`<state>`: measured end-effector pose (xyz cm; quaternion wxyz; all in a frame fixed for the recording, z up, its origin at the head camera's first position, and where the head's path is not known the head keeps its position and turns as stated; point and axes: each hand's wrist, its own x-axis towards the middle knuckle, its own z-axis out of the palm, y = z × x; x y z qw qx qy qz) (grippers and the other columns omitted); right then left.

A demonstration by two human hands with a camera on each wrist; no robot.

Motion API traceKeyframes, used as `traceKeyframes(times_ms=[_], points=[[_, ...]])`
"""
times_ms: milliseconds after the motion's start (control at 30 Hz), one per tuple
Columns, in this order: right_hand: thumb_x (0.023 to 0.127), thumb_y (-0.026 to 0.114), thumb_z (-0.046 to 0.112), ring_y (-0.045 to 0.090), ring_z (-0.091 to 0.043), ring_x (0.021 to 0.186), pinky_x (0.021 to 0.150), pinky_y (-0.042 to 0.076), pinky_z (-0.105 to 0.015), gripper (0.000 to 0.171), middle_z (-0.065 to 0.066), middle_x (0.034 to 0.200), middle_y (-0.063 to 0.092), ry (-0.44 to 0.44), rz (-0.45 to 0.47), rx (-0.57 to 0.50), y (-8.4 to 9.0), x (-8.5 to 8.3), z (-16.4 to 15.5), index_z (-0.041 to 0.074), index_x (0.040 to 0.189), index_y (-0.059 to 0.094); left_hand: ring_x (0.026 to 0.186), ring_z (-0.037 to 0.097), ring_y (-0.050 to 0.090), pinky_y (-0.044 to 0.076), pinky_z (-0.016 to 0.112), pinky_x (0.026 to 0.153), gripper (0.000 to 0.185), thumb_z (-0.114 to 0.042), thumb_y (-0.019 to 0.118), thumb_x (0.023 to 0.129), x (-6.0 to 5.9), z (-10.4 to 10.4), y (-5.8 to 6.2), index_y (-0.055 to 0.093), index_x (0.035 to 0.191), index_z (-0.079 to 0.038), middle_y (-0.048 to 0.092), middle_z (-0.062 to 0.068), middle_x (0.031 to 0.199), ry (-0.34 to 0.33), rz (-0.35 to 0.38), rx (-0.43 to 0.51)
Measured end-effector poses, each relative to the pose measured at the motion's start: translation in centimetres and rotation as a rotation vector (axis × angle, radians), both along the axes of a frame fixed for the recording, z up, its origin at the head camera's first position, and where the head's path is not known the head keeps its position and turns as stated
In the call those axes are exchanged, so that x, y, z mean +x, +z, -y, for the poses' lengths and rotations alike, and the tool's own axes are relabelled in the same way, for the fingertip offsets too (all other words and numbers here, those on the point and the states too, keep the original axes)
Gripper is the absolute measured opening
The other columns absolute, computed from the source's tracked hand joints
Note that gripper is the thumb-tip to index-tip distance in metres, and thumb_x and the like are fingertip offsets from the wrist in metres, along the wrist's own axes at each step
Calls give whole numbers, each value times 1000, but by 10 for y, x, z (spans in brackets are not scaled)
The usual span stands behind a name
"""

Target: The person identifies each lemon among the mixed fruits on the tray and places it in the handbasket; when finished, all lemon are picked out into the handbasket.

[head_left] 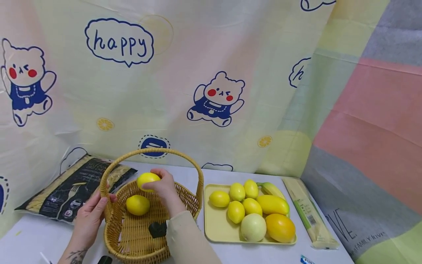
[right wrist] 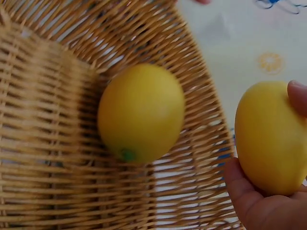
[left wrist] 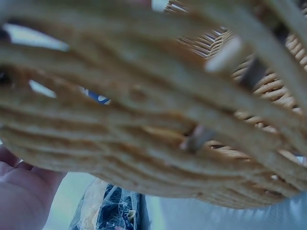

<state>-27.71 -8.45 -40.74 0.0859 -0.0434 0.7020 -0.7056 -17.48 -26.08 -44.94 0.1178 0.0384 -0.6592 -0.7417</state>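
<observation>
My right hand (head_left: 166, 189) holds a yellow lemon (head_left: 148, 182) above the back of the wicker basket (head_left: 178, 189). In the right wrist view, its fingers and thumb are around this held lemon (right wrist: 271, 139). Inside the basket, another lemon (head_left: 137, 205) rests toward the left back wall, a green spot on its end in the right wrist view. My left hand (head_left: 90, 212) grips the left base of the basket's arched handle (head_left: 150, 150). Woven wicker (left wrist: 144, 120) fills most of the left wrist view, where only part of the left hand shows at the lower left.
Right of the basket stands a yellow tray (head_left: 215, 229) holding several lemons (head_left: 236, 212), a pale round fruit (head_left: 253, 227), an orange-yellow fruit (head_left: 280, 228), a mango-like fruit (head_left: 273, 204) and a banana (head_left: 271, 189). A pasta bag (head_left: 77, 187) lies behind left; a long packet (head_left: 310, 212) lies right.
</observation>
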Motion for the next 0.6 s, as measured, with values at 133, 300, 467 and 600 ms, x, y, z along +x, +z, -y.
traceKeyframes(times_ms=[133,300,467,600], points=[[67,75,-7,54,-19,91,85,50,-37,45,-3,106,58,-3,14,41,-8,-3,0,9,108,61,93,-7,57,46,8,76,56,-37,48,94,1,-1,-1,32,145,-20,63,-19,96,-3,-8,-9],[70,74,-5,54,-23,107,96,45,-40,41,-6,115,59,7,21,52,-14,-5,-2,9,108,62,93,-6,57,46,7,76,56,-37,48,94,1,-2,-1,32,145,-19,63,-19,96,-1,-15,-19],[71,75,-1,52,-25,115,99,42,-40,41,-4,114,60,5,-16,13,-11,-6,-4,11,109,63,93,-6,57,46,8,77,56,-36,47,95,1,-2,-1,32,145,-18,63,-18,97,-2,-23,-24],[71,76,0,55,-26,108,91,47,-37,43,-1,108,61,5,-28,-46,-1,-2,-5,14,109,63,92,-5,57,47,9,76,55,-35,48,95,1,0,-1,33,145,-18,63,-18,97,2,-32,-18]])
